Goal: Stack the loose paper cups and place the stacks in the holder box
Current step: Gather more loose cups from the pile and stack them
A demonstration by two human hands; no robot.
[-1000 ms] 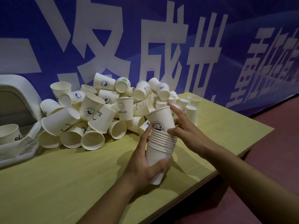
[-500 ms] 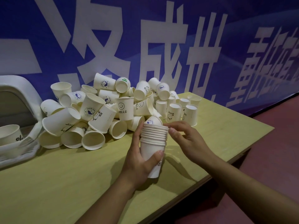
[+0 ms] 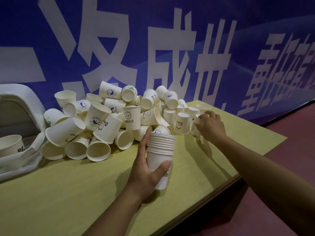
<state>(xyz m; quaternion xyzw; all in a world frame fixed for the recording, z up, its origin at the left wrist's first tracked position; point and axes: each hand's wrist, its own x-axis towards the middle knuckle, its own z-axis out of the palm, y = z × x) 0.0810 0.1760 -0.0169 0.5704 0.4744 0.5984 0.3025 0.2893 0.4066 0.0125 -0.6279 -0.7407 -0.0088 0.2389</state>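
Observation:
My left hand point(image 3: 144, 169) grips a stack of white paper cups point(image 3: 161, 149) upside down, just above the yellow-green table point(image 3: 68, 193). My right hand point(image 3: 210, 126) reaches to the right side of the pile, its fingers curled round an upturned loose cup point(image 3: 196, 126). A big heap of loose paper cups point(image 3: 105, 120) lies at the back of the table against the wall. The white holder box point(image 3: 18, 106) stands at the far left with a cup point(image 3: 11, 145) in it.
A blue banner with large white characters point(image 3: 170, 48) covers the wall behind the table. The table's right edge point(image 3: 255, 160) drops off to a reddish floor point(image 3: 293, 142). Several upturned cups point(image 3: 182, 123) stand by my right hand.
The right hand has left the stack after seating a cup on it and has moved right and back to a loose upturned cup. The left hand keeps holding the stack.

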